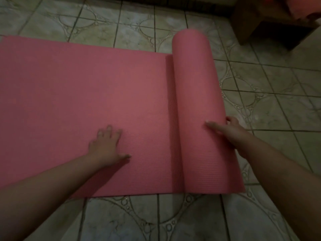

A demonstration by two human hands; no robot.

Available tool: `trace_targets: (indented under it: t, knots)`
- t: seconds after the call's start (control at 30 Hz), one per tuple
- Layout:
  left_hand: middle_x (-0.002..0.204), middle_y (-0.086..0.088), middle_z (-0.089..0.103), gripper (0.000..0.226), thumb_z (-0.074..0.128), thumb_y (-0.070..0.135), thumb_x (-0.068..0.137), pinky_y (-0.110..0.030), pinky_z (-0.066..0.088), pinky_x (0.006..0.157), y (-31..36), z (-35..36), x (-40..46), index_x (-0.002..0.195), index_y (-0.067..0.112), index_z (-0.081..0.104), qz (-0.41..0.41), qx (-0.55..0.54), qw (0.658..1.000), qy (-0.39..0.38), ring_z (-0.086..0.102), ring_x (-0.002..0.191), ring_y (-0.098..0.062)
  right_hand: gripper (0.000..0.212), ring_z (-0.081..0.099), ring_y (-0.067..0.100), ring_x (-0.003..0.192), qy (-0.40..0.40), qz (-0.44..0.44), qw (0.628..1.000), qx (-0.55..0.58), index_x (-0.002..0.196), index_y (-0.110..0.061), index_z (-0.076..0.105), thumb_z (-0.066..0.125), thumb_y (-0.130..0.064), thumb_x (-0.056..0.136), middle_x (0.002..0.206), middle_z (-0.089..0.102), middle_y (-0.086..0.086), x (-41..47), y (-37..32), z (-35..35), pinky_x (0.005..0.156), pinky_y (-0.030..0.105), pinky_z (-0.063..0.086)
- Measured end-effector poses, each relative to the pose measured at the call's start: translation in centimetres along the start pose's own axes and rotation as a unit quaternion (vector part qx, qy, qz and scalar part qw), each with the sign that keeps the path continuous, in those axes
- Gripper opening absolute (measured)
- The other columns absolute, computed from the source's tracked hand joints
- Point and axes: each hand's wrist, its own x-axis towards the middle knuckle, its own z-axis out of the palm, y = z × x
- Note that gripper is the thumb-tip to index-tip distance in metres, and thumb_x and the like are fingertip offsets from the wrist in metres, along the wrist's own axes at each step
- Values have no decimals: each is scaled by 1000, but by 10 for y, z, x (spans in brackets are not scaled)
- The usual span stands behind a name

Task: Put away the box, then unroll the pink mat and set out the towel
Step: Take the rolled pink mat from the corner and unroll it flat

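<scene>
The pink mat (78,101) lies partly unrolled on the tiled floor, its flat part stretching to the left. The part still rolled (198,94) forms a thick tube on the right side. My left hand (106,145) presses flat on the unrolled surface, fingers spread. My right hand (225,131) rests on the near right side of the roll, thumb stretched across the top and fingers on its far side. No towel or box is clearly seen.
Patterned grey floor tiles (278,105) surround the mat. A dark wooden piece of furniture (271,26) stands at the top right, with something pink (305,9) on it. A dark strip runs along the top edge.
</scene>
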Motion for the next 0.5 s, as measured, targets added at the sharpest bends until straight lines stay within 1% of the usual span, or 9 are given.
trace_targets:
  t: [0.03, 0.07, 0.13, 0.23, 0.33, 0.43, 0.5]
  knots:
    - [159, -9, -12, 108, 58, 73, 67, -57, 16, 114, 5, 0, 1, 149, 32, 0, -2, -5, 1000, -15, -3, 144, -38, 113, 50, 20, 115, 3, 0, 1000, 1, 147, -19, 20, 81, -52, 58, 142, 43, 3, 0, 2, 1, 90, 34, 42]
    - [158, -10, -15, 112, 60, 74, 65, -59, 15, 113, 8, 1, 2, 148, 33, -2, -7, -9, 1000, -29, -6, 144, -39, 121, 48, 20, 117, 4, 1, 1000, 3, 148, -21, 15, 83, -51, 53, 145, 40, 3, -1, 4, 1, 94, 34, 41]
    - [156, -10, -23, 121, 65, 73, 60, -61, 12, 112, 9, 6, 0, 147, 33, -9, -15, -1, 999, -49, -11, 143, -42, 128, 45, 19, 118, -3, 7, 1000, 5, 149, -25, 8, 86, -45, 49, 148, 36, 4, 0, 7, 1, 94, 33, 38]
    - [154, -9, -29, 128, 71, 68, 58, -62, 10, 112, 5, 15, -3, 146, 33, -15, -9, 11, 999, -44, -14, 142, -43, 134, 45, 21, 119, -6, 18, 1000, -7, 149, -29, 3, 91, -35, 48, 149, 34, 7, 4, 10, 2, 91, 34, 37]
    - [155, -6, -28, 128, 75, 62, 57, -61, 10, 112, 1, 13, -2, 147, 36, -12, -10, -10, 999, -37, -13, 142, -43, 132, 49, 19, 112, -1, 2, 1000, 3, 148, -33, 13, 93, -28, 43, 143, 42, 4, 4, 9, 6, 91, 34, 42]
    - [156, -5, -26, 126, 77, 59, 58, -60, 11, 112, -6, 9, -4, 147, 36, -9, -12, -14, 999, -32, -11, 142, -44, 126, 56, 21, 110, 1, -10, 999, 30, 144, -35, 24, 93, -23, 40, 134, 51, 1, 2, 5, 14, 96, 43, 47]
    - [156, -6, -24, 126, 78, 59, 57, -59, 14, 113, -19, 7, -7, 148, 36, -7, -16, -13, 999, -29, -8, 142, -45, 124, 59, 21, 106, -15, -20, 999, 44, 144, -32, 27, 93, -20, 40, 129, 55, 1, -2, 2, 23, 94, 44, 50]
